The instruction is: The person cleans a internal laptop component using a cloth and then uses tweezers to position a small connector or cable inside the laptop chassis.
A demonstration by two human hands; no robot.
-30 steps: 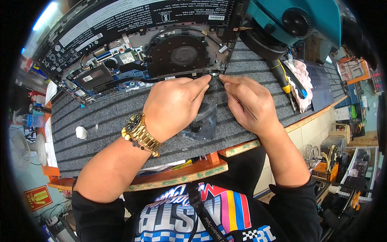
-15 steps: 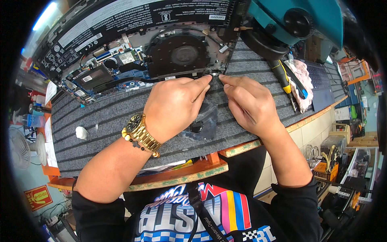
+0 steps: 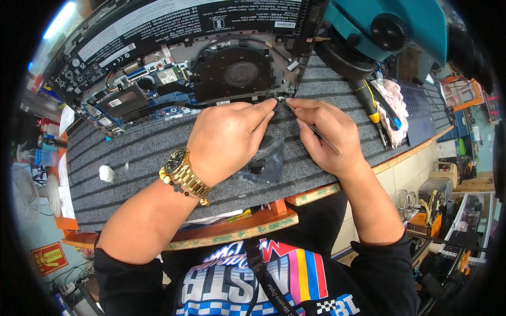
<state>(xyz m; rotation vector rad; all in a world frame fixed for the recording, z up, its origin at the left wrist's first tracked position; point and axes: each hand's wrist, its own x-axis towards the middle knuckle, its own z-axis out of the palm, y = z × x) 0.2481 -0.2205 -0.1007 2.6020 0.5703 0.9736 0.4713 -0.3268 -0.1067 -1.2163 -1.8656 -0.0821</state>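
Opened laptop [image 3: 182,51] on striped grey mat [image 3: 142,152]: long black battery [image 3: 174,26], dark round fan [image 3: 240,73], blue circuit board [image 3: 176,87] exposed. Left hand [image 3: 226,129] at near right corner, can't tell if pinching; right hand [image 3: 329,131] clamped on thin metal tool [image 3: 327,140].

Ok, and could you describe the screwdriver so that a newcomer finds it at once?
Find the big teal machine at the upper right. Just below it in the picture, on the striped grey mat, the screwdriver lies beside a pinkish cloth. Its black-and-yellow handle sets it apart from the black-and-blue tool lying on that cloth.
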